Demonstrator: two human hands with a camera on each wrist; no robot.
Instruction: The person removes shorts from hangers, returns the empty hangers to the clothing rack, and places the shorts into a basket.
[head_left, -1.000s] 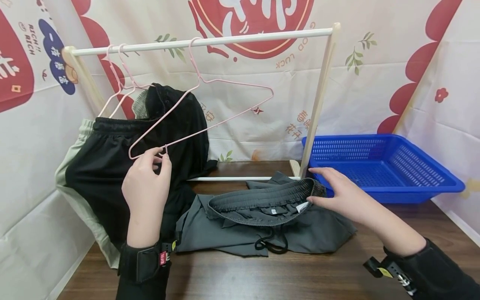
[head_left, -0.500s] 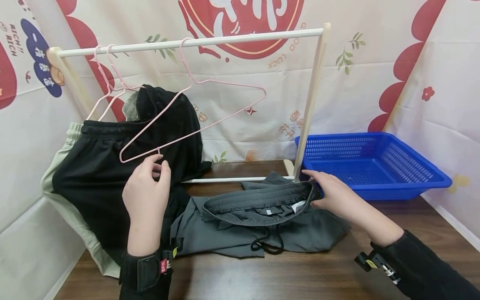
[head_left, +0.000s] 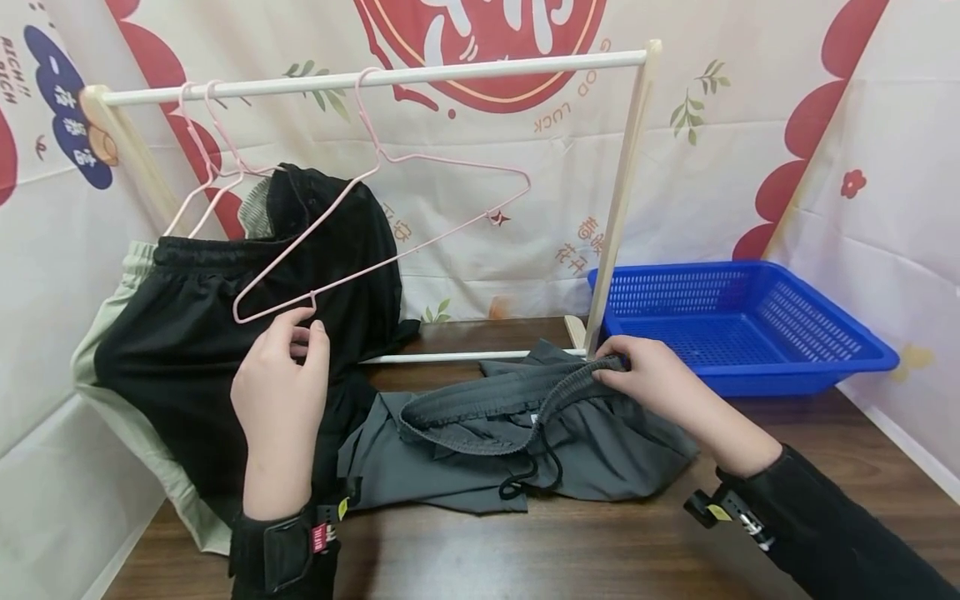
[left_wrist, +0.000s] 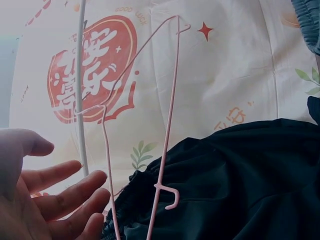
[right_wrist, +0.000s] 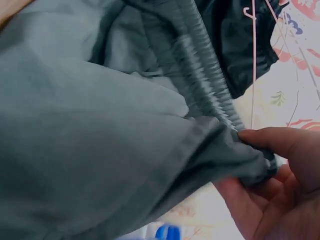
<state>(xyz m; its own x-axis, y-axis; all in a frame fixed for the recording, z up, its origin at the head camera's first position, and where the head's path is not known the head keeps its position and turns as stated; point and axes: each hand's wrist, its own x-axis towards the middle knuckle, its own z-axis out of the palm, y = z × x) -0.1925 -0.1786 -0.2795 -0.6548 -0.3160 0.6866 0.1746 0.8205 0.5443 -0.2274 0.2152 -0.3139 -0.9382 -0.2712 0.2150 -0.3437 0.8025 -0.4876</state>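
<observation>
My right hand (head_left: 637,367) pinches the right end of the elastic waistband of grey drawstring shorts (head_left: 465,483), which lie on the table with the waist opening up. In the right wrist view, thumb and fingers close over the gathered band (right_wrist: 210,85). A bare pink hanger (head_left: 450,158) hangs tilted from the rail, its left end low. Just below its small lower hook (left_wrist: 171,197) is my left hand (head_left: 281,392), fingers loosely bent. In the left wrist view this hand (left_wrist: 60,195) holds nothing, its fingers spread beside the hanger's wire.
A white rail (head_left: 480,73) on wooden posts spans the table. Two pink hangers at its left carry black clothes, in front black shorts (head_left: 195,333) with pale green sides. A blue plastic basket (head_left: 825,379) stands right of the rack. Printed cloth (head_left: 690,192) hangs behind.
My right hand has gone from open fingers beside the waistband to pinching it, and folds its right end over to the left. My left hand has dropped slightly away from the hanger's small hook.
</observation>
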